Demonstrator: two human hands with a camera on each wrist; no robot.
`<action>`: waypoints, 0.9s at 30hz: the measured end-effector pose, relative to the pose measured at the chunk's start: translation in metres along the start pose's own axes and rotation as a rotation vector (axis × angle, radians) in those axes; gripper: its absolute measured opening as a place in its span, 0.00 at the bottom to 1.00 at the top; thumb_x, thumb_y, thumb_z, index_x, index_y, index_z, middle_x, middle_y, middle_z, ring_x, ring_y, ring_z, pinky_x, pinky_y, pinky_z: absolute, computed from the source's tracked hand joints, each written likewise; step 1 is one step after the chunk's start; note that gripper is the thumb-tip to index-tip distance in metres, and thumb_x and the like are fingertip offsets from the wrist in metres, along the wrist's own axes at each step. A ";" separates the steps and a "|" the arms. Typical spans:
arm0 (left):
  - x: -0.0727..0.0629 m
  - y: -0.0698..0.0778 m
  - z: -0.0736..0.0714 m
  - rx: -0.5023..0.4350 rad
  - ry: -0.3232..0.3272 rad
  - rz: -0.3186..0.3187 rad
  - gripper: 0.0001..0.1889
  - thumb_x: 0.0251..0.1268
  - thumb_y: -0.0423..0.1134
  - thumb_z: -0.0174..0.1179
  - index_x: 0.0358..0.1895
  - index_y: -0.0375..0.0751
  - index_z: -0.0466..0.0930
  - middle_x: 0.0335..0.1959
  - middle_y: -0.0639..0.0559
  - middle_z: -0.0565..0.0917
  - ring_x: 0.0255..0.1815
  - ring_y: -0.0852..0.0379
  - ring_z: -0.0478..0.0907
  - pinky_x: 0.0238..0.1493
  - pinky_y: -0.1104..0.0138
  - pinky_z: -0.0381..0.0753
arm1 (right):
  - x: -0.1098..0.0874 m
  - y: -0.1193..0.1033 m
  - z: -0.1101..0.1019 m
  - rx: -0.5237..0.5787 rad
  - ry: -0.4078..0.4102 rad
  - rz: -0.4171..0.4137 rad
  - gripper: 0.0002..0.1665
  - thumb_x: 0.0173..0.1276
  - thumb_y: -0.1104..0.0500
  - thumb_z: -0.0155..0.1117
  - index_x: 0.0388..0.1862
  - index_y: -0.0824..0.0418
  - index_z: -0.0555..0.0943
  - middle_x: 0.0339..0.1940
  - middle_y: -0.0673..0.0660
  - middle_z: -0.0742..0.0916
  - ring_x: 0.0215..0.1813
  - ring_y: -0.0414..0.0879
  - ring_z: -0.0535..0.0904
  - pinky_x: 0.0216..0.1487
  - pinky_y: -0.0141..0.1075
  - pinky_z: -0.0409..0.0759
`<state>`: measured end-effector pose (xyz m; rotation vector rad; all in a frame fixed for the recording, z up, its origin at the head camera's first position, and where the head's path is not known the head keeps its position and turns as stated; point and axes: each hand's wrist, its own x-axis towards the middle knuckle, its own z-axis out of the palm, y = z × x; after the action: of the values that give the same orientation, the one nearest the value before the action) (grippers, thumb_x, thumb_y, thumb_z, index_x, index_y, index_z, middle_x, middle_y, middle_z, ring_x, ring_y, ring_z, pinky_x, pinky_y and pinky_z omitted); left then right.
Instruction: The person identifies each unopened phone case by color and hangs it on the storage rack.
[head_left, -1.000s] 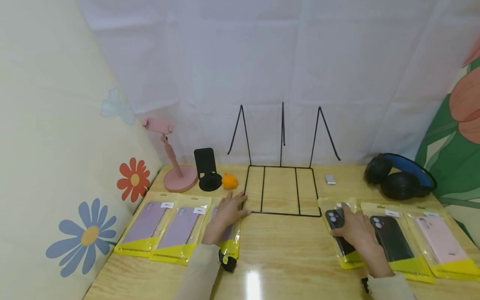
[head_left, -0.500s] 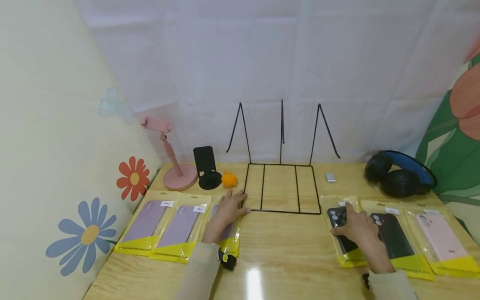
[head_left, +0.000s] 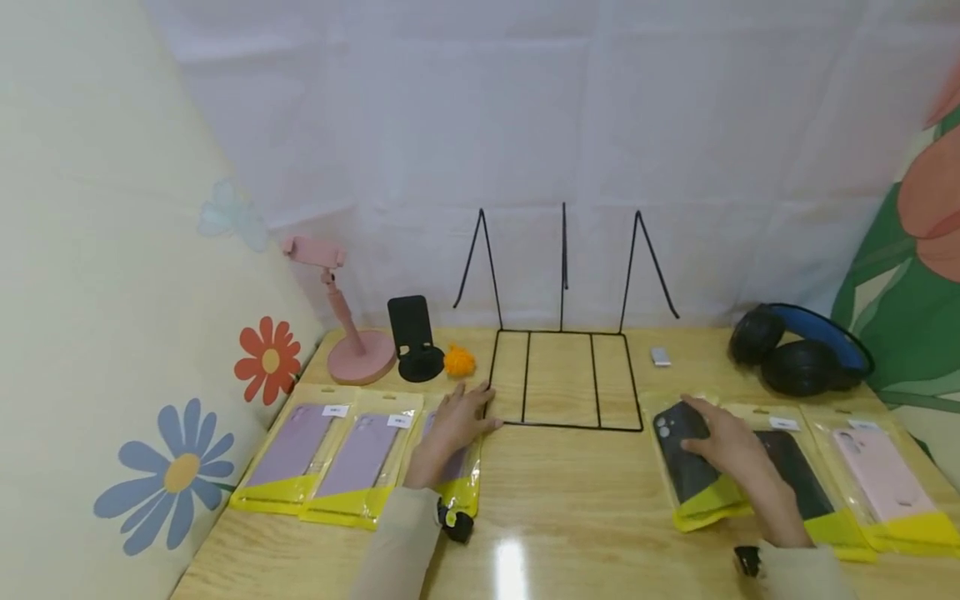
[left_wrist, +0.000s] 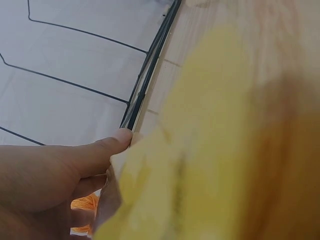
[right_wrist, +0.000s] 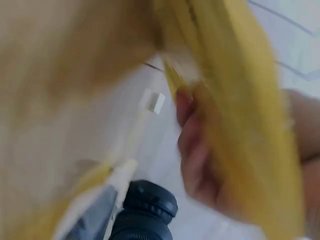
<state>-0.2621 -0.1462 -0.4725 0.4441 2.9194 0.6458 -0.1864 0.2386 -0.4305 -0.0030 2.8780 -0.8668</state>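
Note:
My right hand (head_left: pixel 731 446) grips a bagged black phone case (head_left: pixel 684 454) by its upper right side. The right wrist view shows curled fingers (right_wrist: pixel 197 162) behind the blurred yellow bag (right_wrist: pixel 245 125). My left hand (head_left: pixel 457 421) lies at the left front corner of a black wire rack (head_left: pixel 570 427), fingers spread, over the top of a bagged purple phone case (head_left: pixel 455 468). From the left wrist, the thumb (left_wrist: pixel 117 141) touches the end of the rack's rod (left_wrist: pixel 141 95), and the bag's yellow part (left_wrist: pixel 200 165) is blurred up close.
Two more bagged purple cases (head_left: pixel 288 442) lie at left. Bagged black (head_left: pixel 795 471) and pink cases (head_left: pixel 885 471) lie at right. Behind stand a pink phone stand (head_left: pixel 360 357), a black stand (head_left: pixel 411 329), an orange ball (head_left: pixel 459 361), a small grey block (head_left: pixel 660 357) and headphones (head_left: pixel 798 367).
My right hand has shifted right across the bagged black case to its side, and the bag now tilts, showing more of the case. My left hand stays at the rack corner.

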 end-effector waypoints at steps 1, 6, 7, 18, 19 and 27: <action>0.000 0.000 0.000 0.002 0.001 0.001 0.32 0.64 0.48 0.63 0.68 0.39 0.69 0.73 0.44 0.63 0.74 0.33 0.49 0.70 0.41 0.50 | -0.002 0.000 -0.004 0.054 0.005 -0.062 0.41 0.65 0.61 0.66 0.74 0.64 0.60 0.69 0.76 0.66 0.65 0.75 0.63 0.56 0.67 0.66; -0.001 -0.001 -0.001 0.019 0.008 -0.014 0.32 0.64 0.49 0.62 0.68 0.40 0.69 0.73 0.45 0.63 0.74 0.34 0.49 0.70 0.42 0.50 | -0.007 -0.008 -0.015 0.320 0.025 -0.286 0.31 0.70 0.63 0.60 0.71 0.58 0.68 0.70 0.67 0.70 0.65 0.68 0.67 0.59 0.62 0.69; -0.001 -0.001 -0.001 0.027 0.006 -0.016 0.32 0.64 0.49 0.62 0.69 0.40 0.68 0.73 0.45 0.63 0.74 0.34 0.49 0.70 0.42 0.50 | -0.007 -0.011 -0.015 0.365 0.025 -0.287 0.28 0.70 0.60 0.61 0.69 0.57 0.71 0.69 0.66 0.71 0.65 0.66 0.69 0.59 0.61 0.69; -0.002 0.003 -0.002 0.037 0.016 0.005 0.32 0.64 0.49 0.62 0.68 0.40 0.69 0.72 0.45 0.64 0.74 0.34 0.51 0.70 0.42 0.50 | -0.027 -0.069 -0.008 0.614 0.094 -0.239 0.26 0.63 0.48 0.68 0.59 0.54 0.81 0.43 0.55 0.79 0.42 0.45 0.71 0.46 0.36 0.73; -0.002 0.004 -0.001 0.036 0.014 0.002 0.32 0.64 0.49 0.62 0.68 0.40 0.69 0.72 0.46 0.64 0.74 0.34 0.51 0.70 0.42 0.50 | -0.030 -0.076 -0.008 0.635 0.113 -0.263 0.24 0.64 0.50 0.68 0.58 0.55 0.82 0.42 0.53 0.79 0.43 0.45 0.72 0.45 0.34 0.74; -0.004 0.004 -0.001 0.016 0.013 0.013 0.31 0.65 0.48 0.62 0.68 0.38 0.69 0.72 0.44 0.64 0.74 0.34 0.50 0.70 0.42 0.49 | -0.030 -0.122 -0.007 0.714 0.328 -0.438 0.17 0.63 0.58 0.69 0.52 0.55 0.85 0.28 0.54 0.74 0.31 0.45 0.66 0.25 0.28 0.66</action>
<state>-0.2578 -0.1443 -0.4698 0.4632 2.9382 0.6301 -0.1620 0.1420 -0.3539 -0.4664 2.6882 -2.1022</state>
